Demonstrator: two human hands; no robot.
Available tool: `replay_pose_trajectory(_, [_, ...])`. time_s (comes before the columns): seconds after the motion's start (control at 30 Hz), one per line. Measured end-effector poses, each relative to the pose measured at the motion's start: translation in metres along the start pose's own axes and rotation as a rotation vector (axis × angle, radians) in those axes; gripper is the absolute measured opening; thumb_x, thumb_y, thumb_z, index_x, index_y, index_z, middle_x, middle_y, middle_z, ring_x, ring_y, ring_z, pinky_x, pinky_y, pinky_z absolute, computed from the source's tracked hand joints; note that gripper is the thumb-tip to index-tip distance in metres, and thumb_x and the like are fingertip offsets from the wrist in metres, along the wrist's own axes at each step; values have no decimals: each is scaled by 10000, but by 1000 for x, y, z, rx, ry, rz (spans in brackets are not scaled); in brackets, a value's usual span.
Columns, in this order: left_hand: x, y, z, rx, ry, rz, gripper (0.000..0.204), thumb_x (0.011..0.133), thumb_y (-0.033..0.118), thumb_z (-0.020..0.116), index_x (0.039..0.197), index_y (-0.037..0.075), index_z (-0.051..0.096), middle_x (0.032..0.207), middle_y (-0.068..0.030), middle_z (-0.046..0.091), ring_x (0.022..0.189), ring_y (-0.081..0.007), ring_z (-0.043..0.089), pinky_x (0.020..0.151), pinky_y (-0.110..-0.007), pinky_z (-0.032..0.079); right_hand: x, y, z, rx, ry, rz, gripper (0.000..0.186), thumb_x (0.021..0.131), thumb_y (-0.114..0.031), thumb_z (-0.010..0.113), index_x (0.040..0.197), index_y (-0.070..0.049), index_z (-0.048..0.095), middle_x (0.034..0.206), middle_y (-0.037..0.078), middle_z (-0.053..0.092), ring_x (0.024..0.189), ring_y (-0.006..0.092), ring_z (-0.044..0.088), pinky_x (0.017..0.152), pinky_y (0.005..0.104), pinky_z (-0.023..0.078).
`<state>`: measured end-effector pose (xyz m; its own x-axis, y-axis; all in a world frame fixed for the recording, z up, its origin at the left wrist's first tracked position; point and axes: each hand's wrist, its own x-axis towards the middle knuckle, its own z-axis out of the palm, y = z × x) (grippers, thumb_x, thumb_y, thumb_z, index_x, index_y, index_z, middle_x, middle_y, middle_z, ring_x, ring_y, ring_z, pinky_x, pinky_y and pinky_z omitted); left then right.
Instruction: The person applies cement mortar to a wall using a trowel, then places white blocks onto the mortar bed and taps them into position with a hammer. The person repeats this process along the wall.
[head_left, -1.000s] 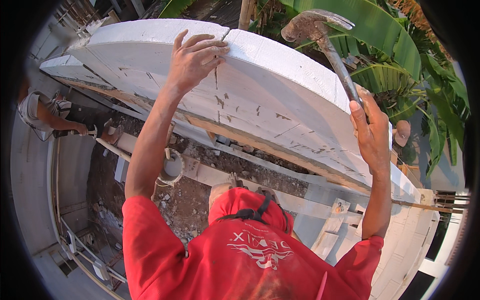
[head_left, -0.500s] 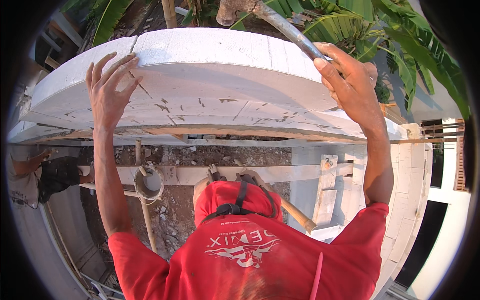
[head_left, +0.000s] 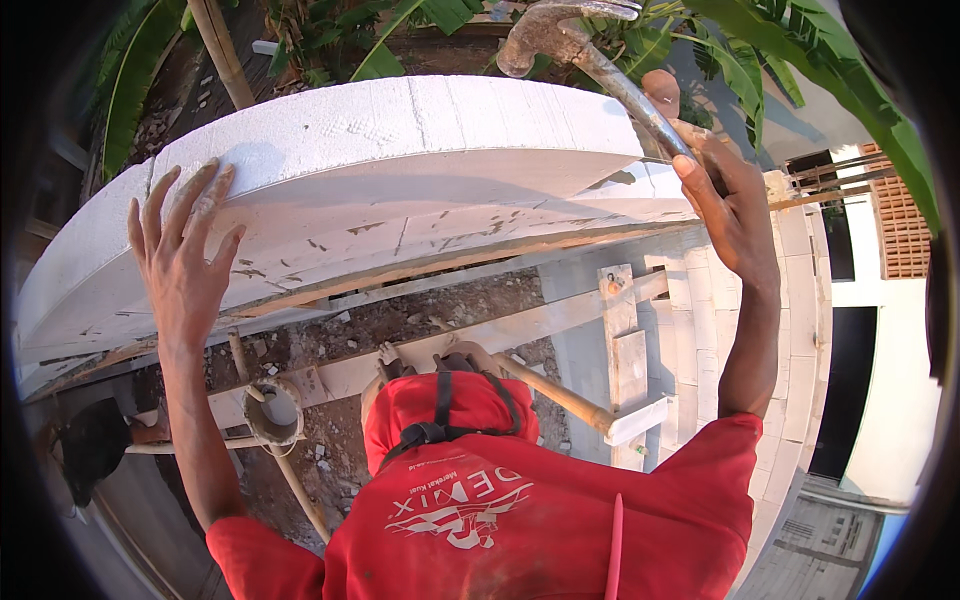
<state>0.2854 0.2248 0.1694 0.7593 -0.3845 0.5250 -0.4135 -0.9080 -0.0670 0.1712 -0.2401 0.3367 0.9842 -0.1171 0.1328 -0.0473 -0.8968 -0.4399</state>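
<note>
A long white block (head_left: 400, 120) forms the top of the wall in front of me, with a crack across it at the left. My left hand (head_left: 180, 245) rests on its near edge there, fingers spread and fingertips on the block. My right hand (head_left: 730, 210) grips the metal handle of a claw hammer (head_left: 632, 95) beside the block's right end, with the rusty head raised above the far edge.
Below are a plank (head_left: 513, 328), a bucket (head_left: 284, 412), bamboo poles (head_left: 556, 394) and rubble (head_left: 407, 320). At the lower left is part of another person (head_left: 92, 447). Banana leaves (head_left: 835, 75) hang behind the wall; a white building (head_left: 880, 340) stands at right.
The view has turned rightward, so the other person now shows less. Both my hands sit farther left in the picture; the left one stays spread on the block, the right still holds the hammer.
</note>
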Motion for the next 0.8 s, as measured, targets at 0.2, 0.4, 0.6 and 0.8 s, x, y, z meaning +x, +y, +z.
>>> replay_pose_trajectory(0.2, [0, -1, 1, 14, -23, -36, 616, 789, 226, 845, 1345, 392, 637, 1447, 148, 573, 1430, -164, 412, 1295, -458, 196, -7, 19, 14, -68, 1, 178, 418, 1021, -398, 609, 1206, -29, 675, 694, 60, 492, 666, 146, 439, 635, 316, 382])
replay_pose_trajectory(0.4, [-1, -3, 3, 51, -14, -38, 576, 811, 245, 830, 1335, 396, 645, 1426, 150, 594, 1418, -170, 438, 1284, -465, 217, -4, 34, 19, -192, -98, 116, 426, 1019, -392, 617, 1231, -27, 671, 751, 160, 600, 699, 248, 548, 685, 370, 442])
replay_pose_trajectory(0.6, [-4, -15, 16, 123, 40, 14, 539, 840, 313, 813, 1340, 415, 635, 1432, 152, 590, 1417, -157, 438, 1278, -477, 227, -3, 49, 12, -144, 79, -73, 382, 1036, -360, 611, 1106, 7, 691, 693, -12, 497, 659, 102, 421, 595, 294, 342])
replay_pose_trajectory(0.8, [-5, -32, 18, 335, -32, 59, 557, 844, 427, 796, 1369, 432, 609, 1427, 150, 594, 1411, -140, 443, 1246, -544, 263, -30, 47, -14, -32, 276, -34, 345, 1041, -362, 601, 1178, -64, 709, 692, -60, 472, 587, 34, 384, 525, 223, 310])
